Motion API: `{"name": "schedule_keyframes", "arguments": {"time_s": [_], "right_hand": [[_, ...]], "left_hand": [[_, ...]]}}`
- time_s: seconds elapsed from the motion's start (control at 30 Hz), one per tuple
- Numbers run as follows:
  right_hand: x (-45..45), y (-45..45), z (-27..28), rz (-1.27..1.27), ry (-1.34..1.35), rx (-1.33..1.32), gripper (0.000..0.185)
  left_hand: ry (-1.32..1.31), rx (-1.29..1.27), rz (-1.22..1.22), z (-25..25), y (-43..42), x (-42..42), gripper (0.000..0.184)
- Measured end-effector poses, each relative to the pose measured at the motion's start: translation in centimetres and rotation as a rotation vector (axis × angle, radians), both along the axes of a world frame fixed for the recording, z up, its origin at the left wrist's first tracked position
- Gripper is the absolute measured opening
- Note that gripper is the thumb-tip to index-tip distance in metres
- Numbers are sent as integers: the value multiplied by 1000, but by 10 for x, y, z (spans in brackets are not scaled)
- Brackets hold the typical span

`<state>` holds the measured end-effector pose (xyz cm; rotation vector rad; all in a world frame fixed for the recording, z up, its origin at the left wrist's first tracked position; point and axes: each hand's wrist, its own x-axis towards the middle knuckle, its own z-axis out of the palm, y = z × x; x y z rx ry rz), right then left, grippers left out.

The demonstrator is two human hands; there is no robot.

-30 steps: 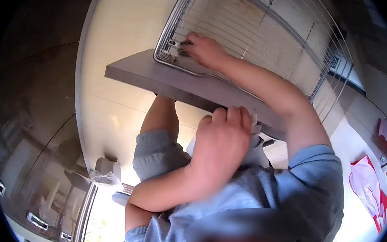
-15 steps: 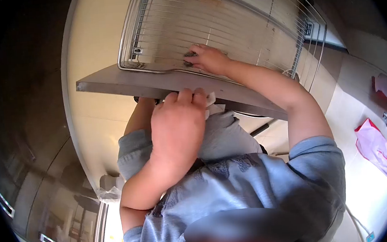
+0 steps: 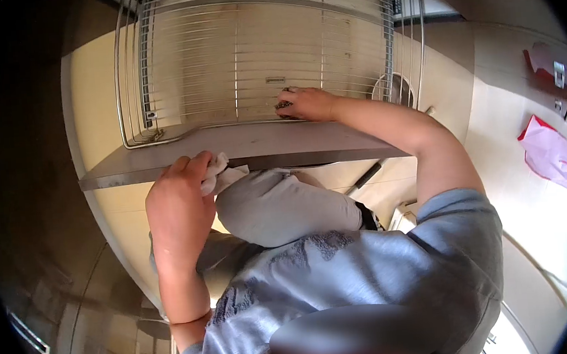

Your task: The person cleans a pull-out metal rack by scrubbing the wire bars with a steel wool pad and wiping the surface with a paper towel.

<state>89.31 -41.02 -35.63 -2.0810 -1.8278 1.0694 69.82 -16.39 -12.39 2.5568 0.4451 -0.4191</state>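
My left hand (image 3: 178, 205) is closed on a crumpled white cloth or tissue (image 3: 225, 177), at the front edge of a pulled-out drawer front (image 3: 254, 146). My right hand (image 3: 306, 104) reaches over that panel into a wire drawer basket (image 3: 142, 145). Its fingers are closed round a small dark scouring pad (image 3: 284, 106), which looks like metal wool. The pad is at the basket's near side, close to the wires; whether it touches them I cannot tell.
Dark glossy cabinets (image 3: 54, 315) with metal handles stand on the left. A pink bag with red edges (image 3: 551, 156) lies to the right. Under the drawer front are my bent leg in grey trousers (image 3: 286, 207) and a dark bar-like handle (image 3: 367, 176).
My view has shifted, so the basket appears further left and more level. My left hand has moved left along the drawer front with the cloth. My right hand still holds the pad inside the basket.
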Motion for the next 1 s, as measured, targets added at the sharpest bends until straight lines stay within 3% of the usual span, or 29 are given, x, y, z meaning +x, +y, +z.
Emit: {"name": "schedule_keyframes", "arguments": {"time_s": [0.03,0.1,0.17,0.23,0.33,0.43,0.53,0.63,0.87,1.0], "right_hand": [[0,-4,-2,-16,27,-84,29],[24,-44,14,241,-79,-16,31],[35,-74,31,73,-100,-79,31],[40,-109,32,-207,-62,-370,32],[69,-145,37,-96,-37,-352,32],[73,-139,41,-704,-143,-79,30],[78,-123,17,-1019,-250,-158,31],[69,-99,-12,-1239,-303,-347,32],[47,-15,-4,-1176,-400,-270,29],[65,-56,14,-1209,-236,-264,17]], "left_hand": [[-15,17,0,-2,0,-1,27],[-7,22,-6,2,-2,-1,30],[-16,34,16,2,-3,0,30],[-14,48,47,0,-6,-3,28],[-7,103,44,3,-9,-3,24],[34,145,-1,9,-10,5,20],[-12,89,-37,14,-16,24,19],[-110,67,-141,-13,-22,35,16],[-14,47,-182,-32,-27,47,9],[-88,26,-134,-34,-27,47,7]]}}
